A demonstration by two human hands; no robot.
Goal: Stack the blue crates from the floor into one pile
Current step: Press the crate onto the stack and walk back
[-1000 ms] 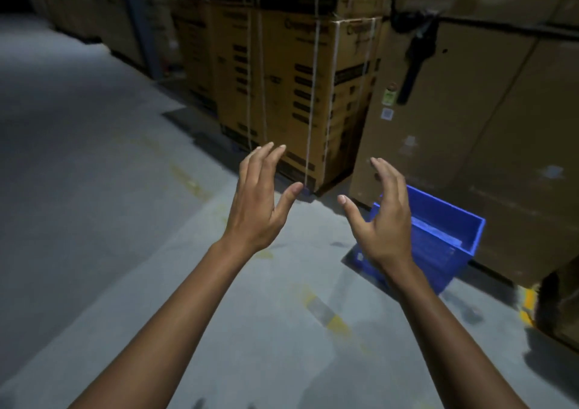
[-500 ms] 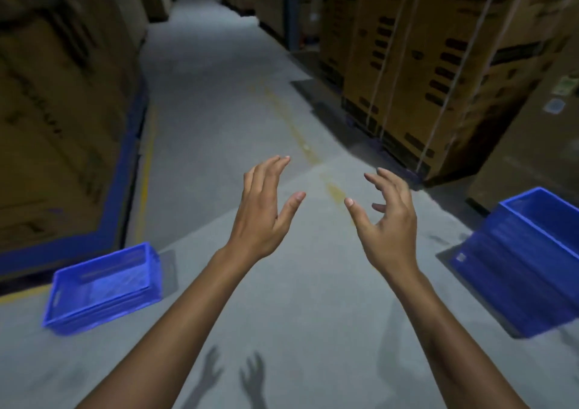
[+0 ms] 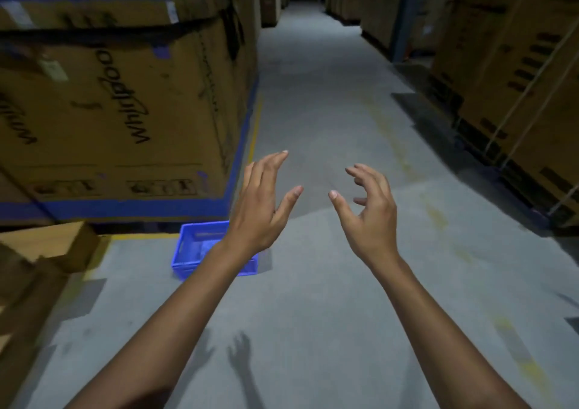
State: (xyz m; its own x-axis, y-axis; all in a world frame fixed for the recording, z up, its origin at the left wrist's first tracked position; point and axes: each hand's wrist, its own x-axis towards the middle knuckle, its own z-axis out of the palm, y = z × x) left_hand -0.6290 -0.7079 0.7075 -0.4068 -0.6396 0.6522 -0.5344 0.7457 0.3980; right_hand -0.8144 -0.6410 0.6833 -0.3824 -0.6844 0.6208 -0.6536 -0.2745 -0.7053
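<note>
Crate from hands: the blue crate (image 3: 200, 249) lies on the floor (image 3: 329, 283), below and left of both hands, partly hidden behind the left wrist.
Nearer hand: the left hand (image 3: 261, 211) sits just over the crate's right end; the right hand (image 3: 369, 217) is well to the crate's right.
Long axis: seems to run away from the person, toward the boxes, though the forearm hides the right side, so this is a judgement.
Grip: both hands empty, fingers spread on the left, loosely curled on the right, touching nothing.
Crate look: open top, seemingly empty, low walls with a slotted handle near the rim, upright, close to the base of the big box (image 3: 119, 111).
Pile: none in view.
</note>
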